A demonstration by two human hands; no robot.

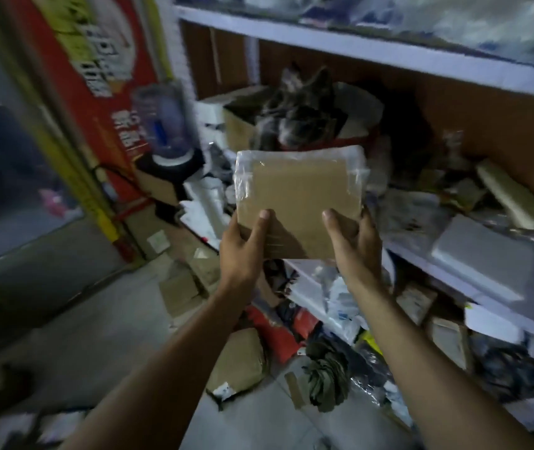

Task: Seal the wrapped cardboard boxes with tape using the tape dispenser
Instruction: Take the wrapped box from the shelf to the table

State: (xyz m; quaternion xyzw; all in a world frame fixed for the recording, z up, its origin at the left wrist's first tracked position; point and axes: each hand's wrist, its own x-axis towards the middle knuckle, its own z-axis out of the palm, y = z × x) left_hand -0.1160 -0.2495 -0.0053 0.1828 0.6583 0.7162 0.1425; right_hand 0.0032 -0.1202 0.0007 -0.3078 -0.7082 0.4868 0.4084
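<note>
— Where was the wrapped box [298,193]?
— Up in the air before the shelf edge [356,47], broad face to camera, slightly taller than wide, tilted a little.
— And the hands?
— Left hand [243,245] gripped its lower left corner, right hand [353,245] its lower right, thumbs on the front.
— Room?
— Cluttered shelves [486,254] behind; bare floor [90,319] lower left.

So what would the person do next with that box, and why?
Probably set the box down and find the tape dispenser. Both the left hand and right hand grip its lower edge, leaving neither free, and no dispenser is in view.
</note>
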